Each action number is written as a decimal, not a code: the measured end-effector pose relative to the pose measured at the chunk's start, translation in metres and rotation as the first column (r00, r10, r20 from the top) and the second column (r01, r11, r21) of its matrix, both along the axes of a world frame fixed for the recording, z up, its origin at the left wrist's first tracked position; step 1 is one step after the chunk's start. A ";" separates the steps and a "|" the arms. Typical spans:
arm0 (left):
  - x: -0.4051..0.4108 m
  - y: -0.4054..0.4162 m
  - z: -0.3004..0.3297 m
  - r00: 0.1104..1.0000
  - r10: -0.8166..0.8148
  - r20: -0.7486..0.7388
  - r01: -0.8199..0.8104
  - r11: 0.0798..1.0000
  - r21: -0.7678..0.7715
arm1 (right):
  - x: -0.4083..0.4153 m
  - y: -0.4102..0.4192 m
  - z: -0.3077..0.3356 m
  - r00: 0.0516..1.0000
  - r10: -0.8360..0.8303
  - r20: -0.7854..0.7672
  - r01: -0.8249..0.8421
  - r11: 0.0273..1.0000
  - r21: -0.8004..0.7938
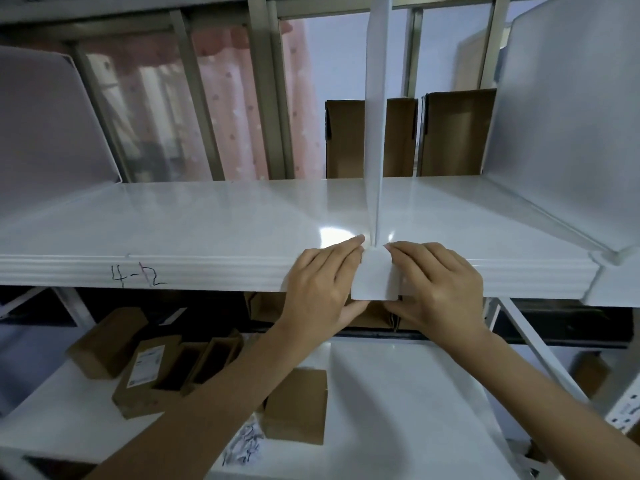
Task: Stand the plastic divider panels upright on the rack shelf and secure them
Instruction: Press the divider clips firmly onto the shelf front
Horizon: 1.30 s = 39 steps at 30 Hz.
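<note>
In the head view, a divider panel stands upright, edge-on, at the middle of the rack shelf, its white front tab folded down over the shelf lip. The left hand and right hand flank the tab, fingers nearly straight and pressing, probably seating it; their thumbs beneath are hidden. Another panel already stands at the right.

A stockroom or small warehouse is indicated: white metal rack shelves are divided into bays, a handwritten location code is marked on the front edge, and brown cardboard cartons are stored below.
</note>
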<state>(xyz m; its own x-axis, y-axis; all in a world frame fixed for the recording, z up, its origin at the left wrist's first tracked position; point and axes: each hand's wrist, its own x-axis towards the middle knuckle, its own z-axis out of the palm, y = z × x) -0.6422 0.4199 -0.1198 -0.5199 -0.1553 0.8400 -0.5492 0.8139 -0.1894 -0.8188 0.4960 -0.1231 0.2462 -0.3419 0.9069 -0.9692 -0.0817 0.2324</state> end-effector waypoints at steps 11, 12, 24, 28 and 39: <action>0.003 -0.006 0.003 0.999 -0.045 0.009 0.046 0.998 -0.041 | -0.005 -0.003 -0.001 0.995 0.094 -0.040 -0.096 0.994 -0.047; 0.003 -0.007 0.003 0.998 -0.055 0.015 0.056 0.997 -0.048 | -0.004 -0.002 0.000 0.995 0.096 -0.039 -0.098 0.994 -0.047; 0.006 -0.018 0.009 0.991 -0.102 0.083 0.113 0.983 -0.144 | 0.004 -0.001 -0.001 0.999 0.045 0.009 -0.044 0.998 -0.049; 0.006 -0.016 0.009 0.993 -0.091 0.080 0.101 0.987 -0.123 | 0.005 -0.002 -0.002 0.999 0.039 0.013 -0.038 0.997 -0.068; 0.016 -0.017 0.008 0.995 -0.076 0.066 0.079 0.996 -0.045 | 0.015 -0.005 0.001 0.999 0.040 0.004 -0.039 0.994 -0.105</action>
<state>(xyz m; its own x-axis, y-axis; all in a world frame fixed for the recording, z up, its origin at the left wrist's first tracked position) -0.6266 0.4025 -0.1118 -0.5819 -0.0734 0.8099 -0.4700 0.8431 -0.2613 -0.8034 0.4908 -0.1223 0.2522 -0.2348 0.9387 -0.9671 -0.0952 0.2360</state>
